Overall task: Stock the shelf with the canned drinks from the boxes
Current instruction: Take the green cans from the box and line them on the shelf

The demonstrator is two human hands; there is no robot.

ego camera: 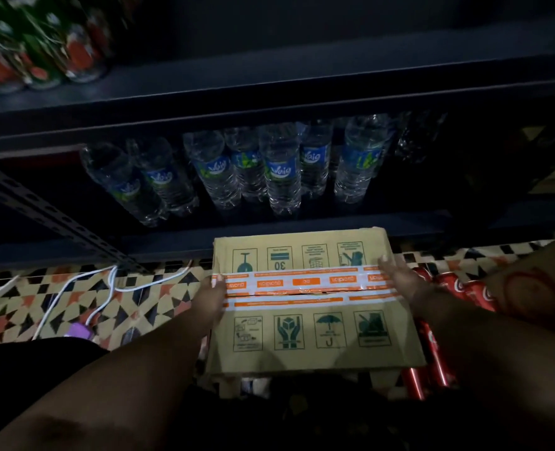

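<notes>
A sealed cardboard box [312,320] with orange-and-white tape across its top sits in front of a dark metal shelf [269,83]. My left hand [212,297] grips the box's left edge at the tape, thumb on top. At the right edge, my right hand [399,278] holds the box the same way. Red cola cans [458,288] lie on the floor to the right of the box, and more red cans [432,362] show beside its lower right corner.
Water bottles [279,167] fill the lower shelf level, and green bottles [35,43] stand at the upper left. White cables [106,284] and a purple plug [79,330] lie on the patterned tile floor [41,304]. Another cardboard box [536,281] is at the right.
</notes>
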